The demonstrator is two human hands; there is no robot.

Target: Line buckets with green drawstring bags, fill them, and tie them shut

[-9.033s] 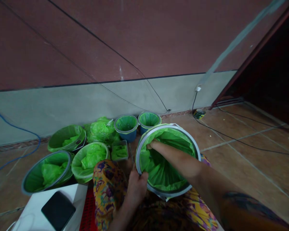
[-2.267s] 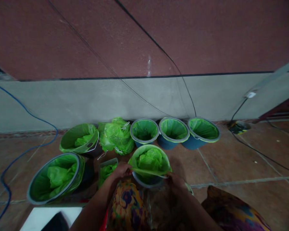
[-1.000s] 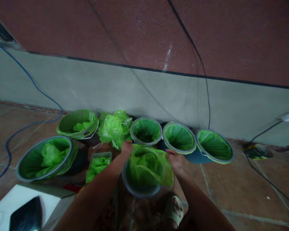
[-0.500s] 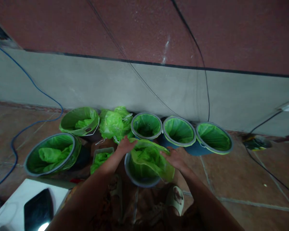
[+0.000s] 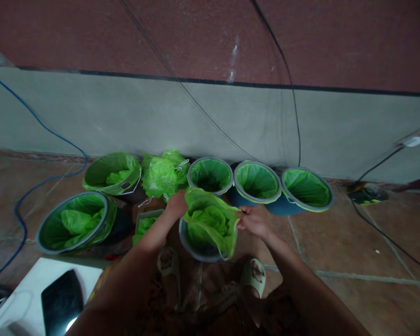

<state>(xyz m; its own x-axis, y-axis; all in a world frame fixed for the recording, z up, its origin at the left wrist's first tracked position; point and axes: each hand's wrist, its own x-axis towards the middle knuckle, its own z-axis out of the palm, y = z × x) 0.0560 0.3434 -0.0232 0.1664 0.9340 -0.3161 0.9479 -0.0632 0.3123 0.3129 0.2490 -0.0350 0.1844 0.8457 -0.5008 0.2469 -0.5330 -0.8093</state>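
Note:
A green plastic bag (image 5: 212, 221) hangs with its mouth spread over a round grey-rimmed bin (image 5: 196, 254) between my feet. At the bag's far left edge, my left hand (image 5: 178, 205) is closed on the plastic; its fingertips are partly hidden. My right hand (image 5: 254, 220) pinches the bag's edge on the right side, stretching it. The bag's near edge droops over the bin's front rim, and crumpled green plastic lies inside. Left of the bin is a small square container (image 5: 145, 221) with green plastic in it, partly behind my left forearm.
Bins lined with green bags stand along the wall: one on the right (image 5: 306, 189), one beside it (image 5: 257, 181), another behind the bag (image 5: 210, 175). A tied bag bundle (image 5: 164, 173), two more lined bins and a white table (image 5: 17, 298) with a tablet (image 5: 62, 302) are left. Cables cross the floor.
The bag's mouth has been pulled up and leftward, its right edge now drawn in from the bin's right. My right hand has gone from lying on the bag to pinching its edge.

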